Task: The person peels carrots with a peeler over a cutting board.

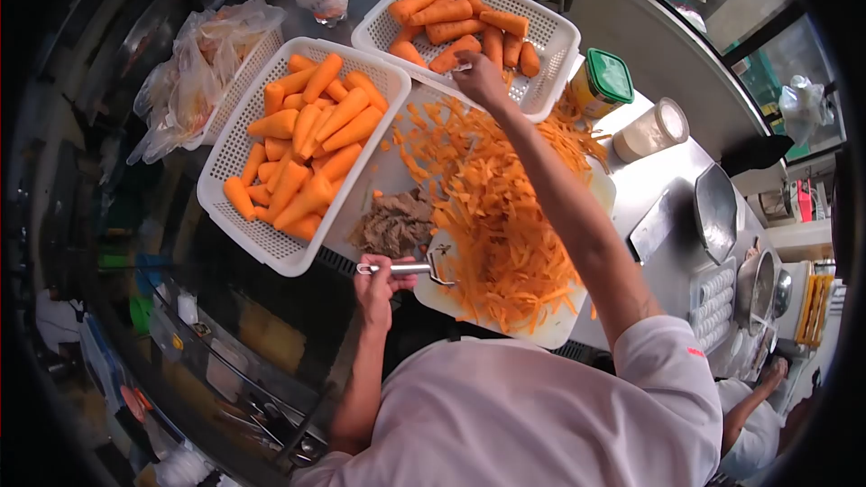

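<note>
My left hand is closed around the metal handle of a peeler, whose wide head points right over the heap of orange carrot peelings. My right arm stretches across that heap to the far white basket. There my right hand has its fingers curled at a carrot among several others; the grip is partly hidden. Smooth carrots fill a second white basket on the left. Under the peelings lies a pale cutting board. A wet brown cloth-like lump sits beside the peelings.
A green-lidded tub and a clear jar stand right of the far basket. Metal trays and an egg tray lie further right. Plastic bags cover a box at upper left. Another person is at lower right.
</note>
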{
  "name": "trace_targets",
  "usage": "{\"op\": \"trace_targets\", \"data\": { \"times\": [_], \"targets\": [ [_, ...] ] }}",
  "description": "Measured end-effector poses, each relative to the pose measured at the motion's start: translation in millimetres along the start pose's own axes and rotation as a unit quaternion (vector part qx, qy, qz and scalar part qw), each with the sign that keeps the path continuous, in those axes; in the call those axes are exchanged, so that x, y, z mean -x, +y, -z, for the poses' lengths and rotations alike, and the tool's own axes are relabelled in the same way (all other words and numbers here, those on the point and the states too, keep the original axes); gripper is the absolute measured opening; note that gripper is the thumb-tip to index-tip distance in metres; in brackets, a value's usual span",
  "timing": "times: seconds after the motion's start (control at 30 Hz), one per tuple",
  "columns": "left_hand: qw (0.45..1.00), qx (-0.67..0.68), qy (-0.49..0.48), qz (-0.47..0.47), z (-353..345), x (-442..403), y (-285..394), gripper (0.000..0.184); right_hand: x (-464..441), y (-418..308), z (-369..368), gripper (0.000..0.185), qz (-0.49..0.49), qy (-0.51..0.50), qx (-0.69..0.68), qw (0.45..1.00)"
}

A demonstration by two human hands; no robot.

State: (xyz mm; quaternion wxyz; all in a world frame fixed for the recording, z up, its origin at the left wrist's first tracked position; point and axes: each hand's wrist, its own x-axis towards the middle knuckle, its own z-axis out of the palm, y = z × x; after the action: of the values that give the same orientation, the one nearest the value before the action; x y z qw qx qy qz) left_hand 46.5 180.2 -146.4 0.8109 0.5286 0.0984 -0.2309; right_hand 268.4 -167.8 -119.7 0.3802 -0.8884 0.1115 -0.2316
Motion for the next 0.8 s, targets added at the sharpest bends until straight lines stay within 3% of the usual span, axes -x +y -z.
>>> {"op": "trace_targets", "data": {
  "times": [0.13,0.17,0.2,0.3,0.37,0.4,0.43,0.5,0.57,0.63,0.7,0.77,0.8],
  "targets": [
    [0.997,-0.068,-0.044,0.017,-5,1,3,0.006,-79,70,-40,0.044,0.016,-0.099,0.132,0.986],
    [0.996,-0.07,-0.043,0.017,-3,2,4,0.006,-96,97,-58,0.045,0.072,-0.129,0.22,0.964],
    [0.993,-0.106,-0.058,0.01,1,3,6,0.005,-102,100,-61,0.048,0.127,-0.156,0.304,0.931],
    [0.983,-0.167,-0.075,0.008,18,4,7,0.009,-96,106,-49,0.049,0.132,-0.16,0.353,0.912],
    [0.924,-0.361,-0.111,0.05,25,6,12,0.016,-98,100,-41,0.047,0.119,-0.139,0.372,0.91],
    [0.875,-0.464,-0.136,0.027,27,5,14,0.027,-99,97,-34,0.048,0.102,-0.212,0.363,0.902],
    [0.876,-0.463,-0.136,0.024,24,5,15,0.027,-100,93,-25,0.05,0.084,-0.283,0.353,0.888],
    [0.819,-0.537,-0.198,-0.04,5,7,27,0.034,-91,71,7,0.06,0.142,-0.256,0.326,0.899],
    [0.802,-0.558,-0.21,-0.034,-6,6,39,0.036,-78,39,53,0.064,0.066,-0.272,0.175,0.944],
    [0.809,-0.552,-0.202,-0.034,-6,2,49,0.035,-62,3,108,0.065,0.045,-0.261,0.196,0.944],
    [0.825,-0.526,-0.173,-0.114,-13,1,65,0.037,-41,-10,168,0.063,0.033,-0.234,0.046,0.971],
    [0.855,-0.481,-0.176,-0.074,-19,-3,81,0.04,-12,-12,216,0.066,0.059,-0.163,-0.153,0.973],
    [0.858,-0.476,-0.18,-0.075,-30,-2,87,0.042,12,-29,236,0.06,0.019,-0.11,-0.307,0.945]
  ]
}}
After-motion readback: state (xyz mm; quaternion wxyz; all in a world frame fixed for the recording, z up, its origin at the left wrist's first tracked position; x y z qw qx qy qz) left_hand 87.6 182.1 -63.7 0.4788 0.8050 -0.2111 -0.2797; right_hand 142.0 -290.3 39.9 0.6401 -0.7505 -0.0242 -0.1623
